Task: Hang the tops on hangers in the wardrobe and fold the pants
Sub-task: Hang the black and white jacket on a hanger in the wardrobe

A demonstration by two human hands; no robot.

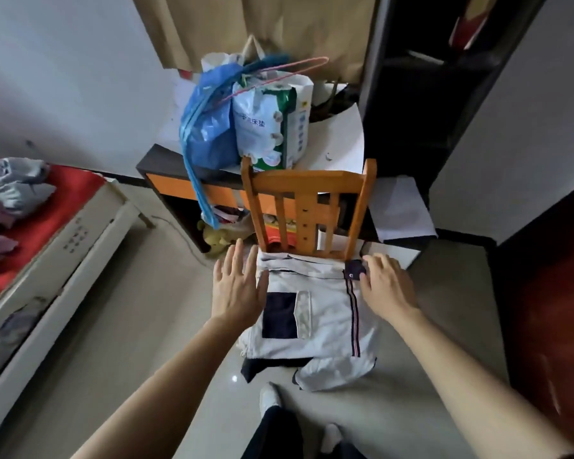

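White pants [325, 323] with a navy patch and a striped side seam lie folded on the seat of a wooden chair [307, 207], one end hanging off the front edge. My left hand [237, 286] is flat with straight fingers at the pants' left edge. My right hand [383, 284] rests on the pants' top right corner, its fingertips touching a navy tab. A pile of grey and purple clothes [7, 200] lies on the red bed at the left. A pink wire hanger [279, 74] sticks out among the bags on the desk.
A dark desk [166, 164] with orange drawers stands behind the chair and carries a blue bag [209, 127] and a white package. A dark shelf unit [421, 104] rises at the right. The white bed frame [63, 260] runs along the left. My feet stand on the tiled floor below.
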